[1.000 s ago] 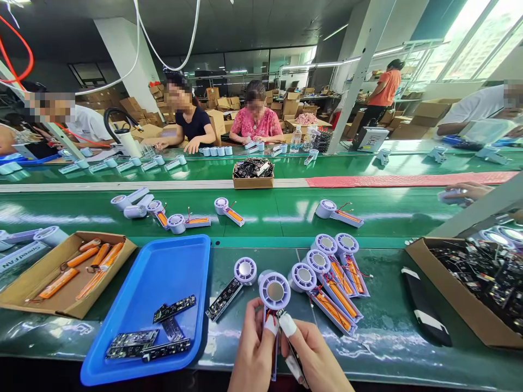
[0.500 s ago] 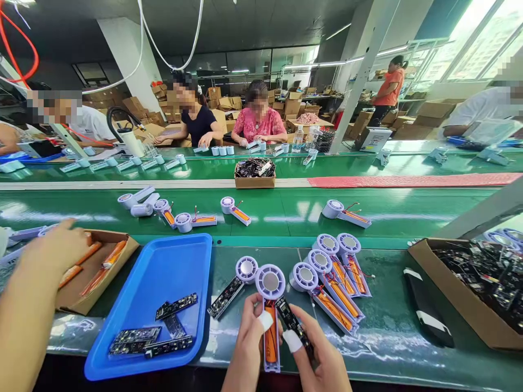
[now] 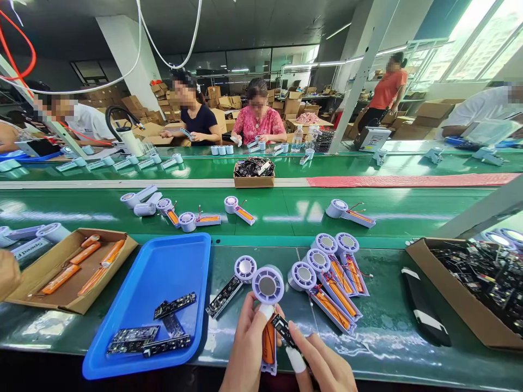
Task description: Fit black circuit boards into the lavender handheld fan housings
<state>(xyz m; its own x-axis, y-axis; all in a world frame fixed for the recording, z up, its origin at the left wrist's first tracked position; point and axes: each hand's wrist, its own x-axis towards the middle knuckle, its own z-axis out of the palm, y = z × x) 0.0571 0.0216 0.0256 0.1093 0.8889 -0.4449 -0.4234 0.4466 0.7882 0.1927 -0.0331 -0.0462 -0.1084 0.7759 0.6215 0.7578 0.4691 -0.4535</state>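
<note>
Left hand (image 3: pixel 249 348) holds handheld fan (image 3: pixel 267 285) | right hand (image 3: pixel 322 362) holds circuit board (image 3: pixel 284 330) beside orange battery (image 3: pixel 268 343) | another hand (image 3: pixel 8 275) cut off at edge | fan label (image 3: pixel 26 249) illegible

The fan housing (image 3: pixel 278 284) is smooth plastic; its disc (image 3: pixel 267 286) polished metal; the blue tray (image 3: pixel 163 238) glossy plastic; the bench (image 3: pixel 379 348) glossy; the carton (image 3: pixel 449 283) matt cardboard.

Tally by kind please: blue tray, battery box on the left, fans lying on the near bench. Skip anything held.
Circuit boards in blue tray: 4
Orange batteries in cardboard box: 5
Fan housings with orange batteries: 4
Fan housing with black circuit board: 1
Total: 14
</note>
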